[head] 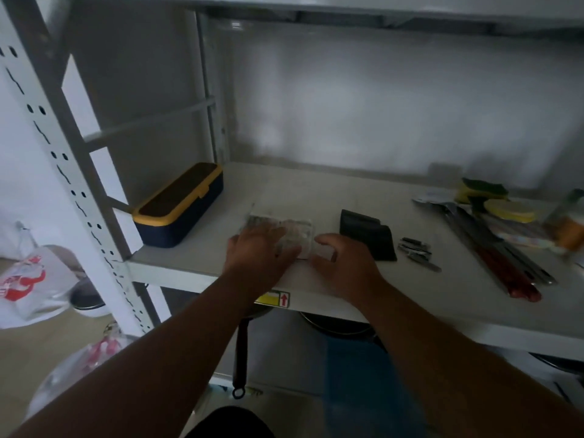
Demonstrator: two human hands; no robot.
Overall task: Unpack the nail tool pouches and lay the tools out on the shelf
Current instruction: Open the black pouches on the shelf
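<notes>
A clear plastic pouch (298,230) with small metal tools inside lies flat on the white shelf (316,191) near its front edge. My left hand (259,248) rests palm down on the pouch's left part, fingers spread. My right hand (341,257) curls around the pouch's right end, thumb and fingers touching it. To the right lies an open black pouch (368,233). Beside that sits a small pile of metal nail tools (415,248), loose on the shelf.
A navy box with a yellow lid (178,205) stands at the shelf's left end by the upright post (63,172). Long packaged utensils (493,248), sponges (483,188) and a jar (568,222) crowd the right side. A pan (240,339) hangs below the shelf.
</notes>
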